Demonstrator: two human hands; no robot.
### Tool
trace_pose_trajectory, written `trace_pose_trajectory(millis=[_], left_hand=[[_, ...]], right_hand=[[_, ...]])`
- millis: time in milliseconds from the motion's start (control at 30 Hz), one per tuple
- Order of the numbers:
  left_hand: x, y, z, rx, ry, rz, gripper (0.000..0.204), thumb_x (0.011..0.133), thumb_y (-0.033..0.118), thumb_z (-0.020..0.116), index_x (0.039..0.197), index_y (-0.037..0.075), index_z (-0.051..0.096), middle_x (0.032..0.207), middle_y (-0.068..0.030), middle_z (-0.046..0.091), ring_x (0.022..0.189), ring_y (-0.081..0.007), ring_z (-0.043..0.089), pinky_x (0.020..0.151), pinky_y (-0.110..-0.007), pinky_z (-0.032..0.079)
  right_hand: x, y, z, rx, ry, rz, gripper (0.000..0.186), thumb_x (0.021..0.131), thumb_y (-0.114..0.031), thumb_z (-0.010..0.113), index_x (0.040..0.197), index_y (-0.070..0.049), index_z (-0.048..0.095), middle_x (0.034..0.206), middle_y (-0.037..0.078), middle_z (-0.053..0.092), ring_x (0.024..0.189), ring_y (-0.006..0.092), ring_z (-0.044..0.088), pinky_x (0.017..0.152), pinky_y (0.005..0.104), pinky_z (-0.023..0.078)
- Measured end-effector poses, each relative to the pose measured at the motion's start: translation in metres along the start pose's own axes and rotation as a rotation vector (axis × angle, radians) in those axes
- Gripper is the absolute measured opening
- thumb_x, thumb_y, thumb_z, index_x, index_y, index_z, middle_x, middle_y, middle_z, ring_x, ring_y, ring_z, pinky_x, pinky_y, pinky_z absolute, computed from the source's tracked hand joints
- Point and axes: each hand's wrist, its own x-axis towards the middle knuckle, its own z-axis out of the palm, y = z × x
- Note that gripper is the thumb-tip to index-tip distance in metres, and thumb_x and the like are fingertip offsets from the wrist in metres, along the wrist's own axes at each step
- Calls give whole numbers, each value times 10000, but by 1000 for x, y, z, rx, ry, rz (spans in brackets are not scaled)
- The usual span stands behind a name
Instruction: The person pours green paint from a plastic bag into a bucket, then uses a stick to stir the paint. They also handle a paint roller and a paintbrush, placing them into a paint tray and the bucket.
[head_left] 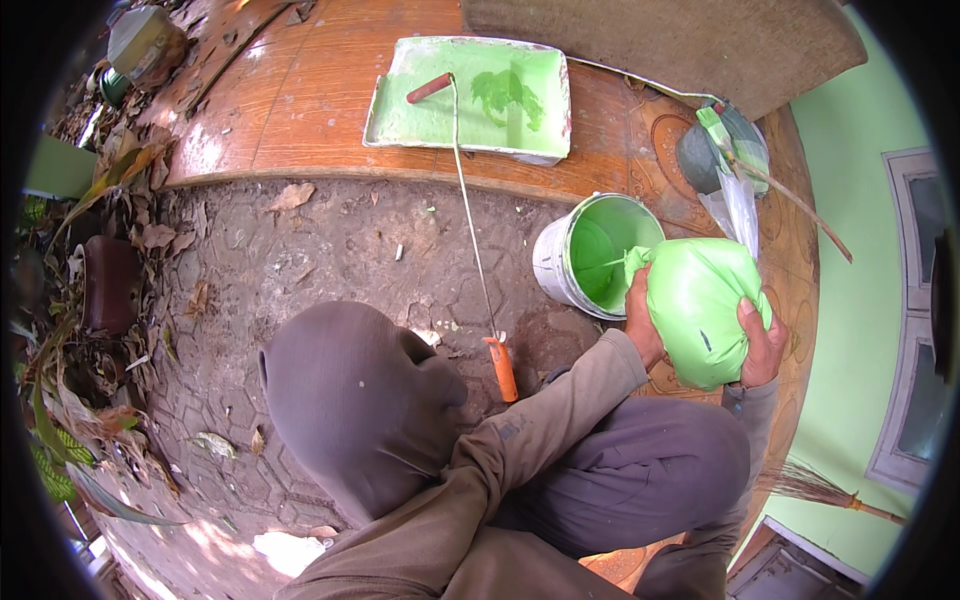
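A bulging plastic bag of light green paint is between my two hands, to the right of a white bucket. My left hand closes round its bunched neck, which points at the bucket's mouth. From the neck a thin pale green stream runs into the bucket, where green paint covers the inside. My right hand grips the bag's lower right side, with its thumb on the front. The bucket leans slightly on the edge of the tiled step.
Behind the bucket lies a paint tray smeared green. A long-handled roller rests across it, its orange grip near my knee. To the right are a dark pot with a green brush, a green wall and a broom.
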Motion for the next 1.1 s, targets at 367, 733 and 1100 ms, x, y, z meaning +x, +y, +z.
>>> trace_pose_trajectory(millis=[367, 733, 1100], left_hand=[[-5, -1, 5, 15, 104, -90, 516, 953, 407, 367, 1260, 23, 523, 1223, -171, 591, 1100, -325, 585, 976, -439, 461], [-9, 7, 15, -11, -194, -110, 888, 828, 762, 417, 1336, 35, 465, 1346, -182, 513, 1238, -338, 498, 1062, -484, 381], [7, 9, -7, -175, -88, -208, 728, 883, 630, 501, 1325, 52, 493, 1341, -173, 527, 1227, -349, 505, 1065, -496, 366]], right_hand=[[-5, 7, -12, -12, 26, 4, 299, 918, -140, 578, 1125, 74, 615, 996, 68, 644, 868, 121, 584, 785, 260, 452], [-8, 6, -19, 170, 77, -14, 330, 911, -94, 567, 1189, 84, 579, 1087, 104, 643, 951, 148, 609, 850, 274, 462], [-11, 5, -10, 145, 34, 26, 364, 926, -119, 561, 1234, 75, 551, 1144, 119, 632, 1003, 167, 611, 894, 291, 460]])
